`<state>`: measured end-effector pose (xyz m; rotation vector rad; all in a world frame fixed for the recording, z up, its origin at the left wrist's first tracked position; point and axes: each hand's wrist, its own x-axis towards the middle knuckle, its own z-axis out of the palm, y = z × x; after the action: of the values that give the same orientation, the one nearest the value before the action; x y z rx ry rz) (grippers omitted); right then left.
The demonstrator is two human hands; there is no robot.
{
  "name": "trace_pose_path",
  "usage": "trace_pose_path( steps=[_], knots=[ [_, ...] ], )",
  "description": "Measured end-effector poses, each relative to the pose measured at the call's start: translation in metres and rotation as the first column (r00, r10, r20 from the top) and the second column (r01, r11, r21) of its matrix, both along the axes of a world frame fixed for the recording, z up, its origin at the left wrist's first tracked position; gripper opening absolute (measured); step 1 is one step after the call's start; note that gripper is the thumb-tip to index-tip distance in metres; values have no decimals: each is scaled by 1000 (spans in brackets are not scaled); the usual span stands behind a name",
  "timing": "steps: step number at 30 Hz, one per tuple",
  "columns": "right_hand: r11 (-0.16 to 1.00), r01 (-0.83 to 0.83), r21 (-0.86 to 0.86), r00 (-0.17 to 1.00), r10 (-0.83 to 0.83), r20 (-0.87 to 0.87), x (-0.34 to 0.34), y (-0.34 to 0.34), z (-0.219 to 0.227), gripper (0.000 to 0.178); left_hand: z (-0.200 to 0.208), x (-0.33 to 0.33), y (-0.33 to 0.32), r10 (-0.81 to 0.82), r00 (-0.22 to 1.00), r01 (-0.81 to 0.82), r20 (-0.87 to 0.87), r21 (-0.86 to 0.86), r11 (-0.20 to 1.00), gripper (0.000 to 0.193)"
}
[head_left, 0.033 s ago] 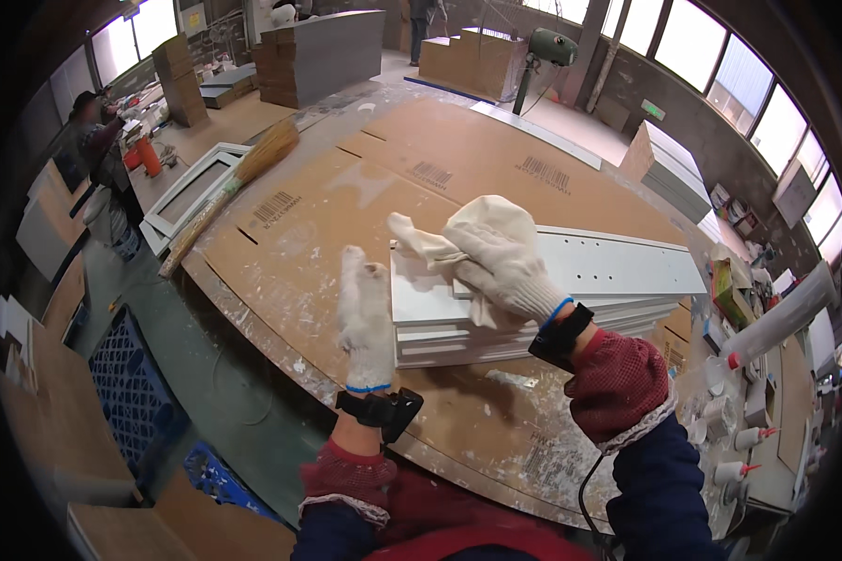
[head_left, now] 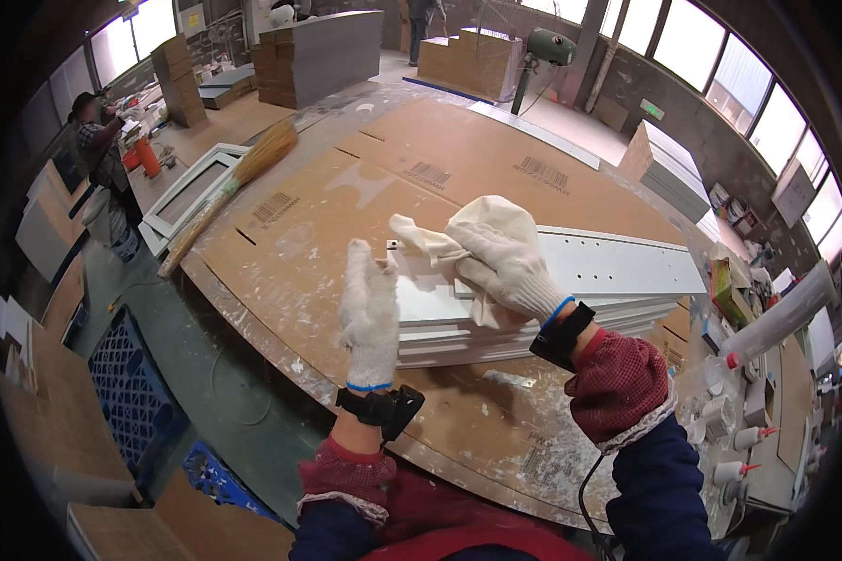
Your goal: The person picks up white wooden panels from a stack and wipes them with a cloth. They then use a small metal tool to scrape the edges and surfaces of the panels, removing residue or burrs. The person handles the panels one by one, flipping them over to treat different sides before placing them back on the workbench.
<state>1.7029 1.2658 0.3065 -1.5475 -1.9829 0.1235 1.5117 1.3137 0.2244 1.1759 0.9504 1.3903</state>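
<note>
A stack of white boards [head_left: 458, 348] lies on the cardboard-covered table in front of me. The top white panel [head_left: 631, 254] has rows of small drilled holes. Over that panel, my right hand [head_left: 507, 266], in a white knitted glove, is closed on a cream cloth [head_left: 500, 217] that bunches out above and below it. My left hand [head_left: 370, 313], gloved the same way, is at the left end of the stack with its fingers stretched upward and nothing visible in them. It overlaps the edge of the boards; whether it presses on them is hard to see.
Across the table's left edge lies a straw broom [head_left: 267, 154], beside a white frame [head_left: 189, 192]. White glue bottles [head_left: 728, 472] with red tips and a clear roll stand at the right. A blue plastic pallet [head_left: 131, 393] is on the floor. A person [head_left: 98, 140] works far left.
My left hand has shifted slightly right and up, over the left end of the boards. My right hand and the cloth have barely moved.
</note>
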Motion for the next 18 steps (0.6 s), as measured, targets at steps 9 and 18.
trace_pose_path(
  steps=[9, 18],
  knots=[
    [999, 21, 34, 201, 29, -979, 11, 4, -18, 46, 68, 3, -4, 282, 445, 497, -850, 496, 712, 59],
    [982, 171, 75, 603, -44, -797, 68, -51, 17, 43, 97, 68, -20, 348, 221, 768, -911, 382, 514, 74]
  ],
)
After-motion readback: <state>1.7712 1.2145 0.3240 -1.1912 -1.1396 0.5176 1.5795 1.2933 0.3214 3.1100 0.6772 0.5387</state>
